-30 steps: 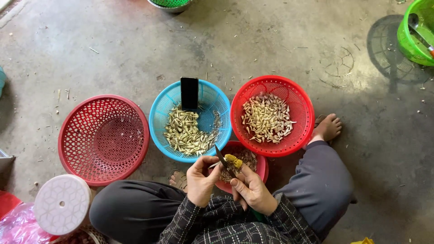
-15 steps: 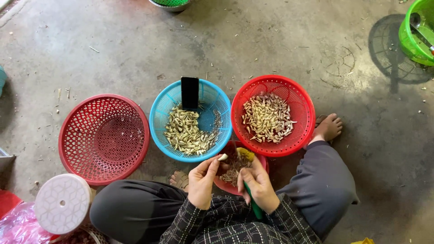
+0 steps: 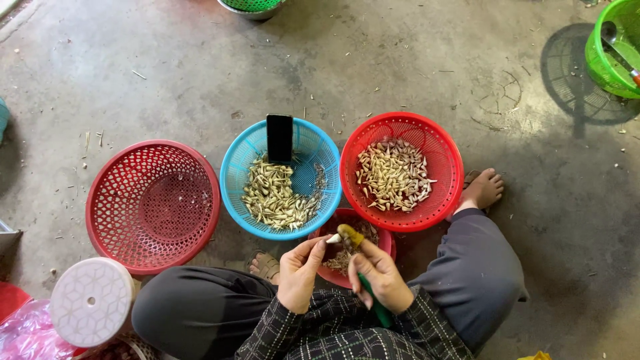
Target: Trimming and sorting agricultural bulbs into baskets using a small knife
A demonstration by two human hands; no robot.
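The small pale seed piece (image 3: 335, 238) is sitting right at the fingertips of the left hand (image 3: 298, 275), which is pinching it over the small red bowl (image 3: 385, 245). The right hand (image 3: 381, 279) is closing around a green-handled tool (image 3: 373, 303), and the yellowish tip (image 3: 349, 233) of that tool is touching the seed piece from the right side. The tool's long side is running from the person's lap up and to the left, toward the seed. Both hands are close together, and the left one is the nearer to the seed. Just past the hands, the blue basket (image 3: 320, 150) is holding greenish seeds (image 3: 273, 197) and has a dark flat phone (image 3: 279, 137) leaning at its far rim. Beside it on the right, the red basket (image 3: 443, 143) is holding pale seeds (image 3: 393, 175). On the left, another red basket (image 3: 152, 205) is lying with nothing inside. Everything is resting on a grey concrete floor (image 3: 400, 60), where the person is sitting cross-legged. A white round lid (image 3: 92, 302) is near the left knee, and green baskets (image 3: 610, 50) are standing well apart at the far edges.
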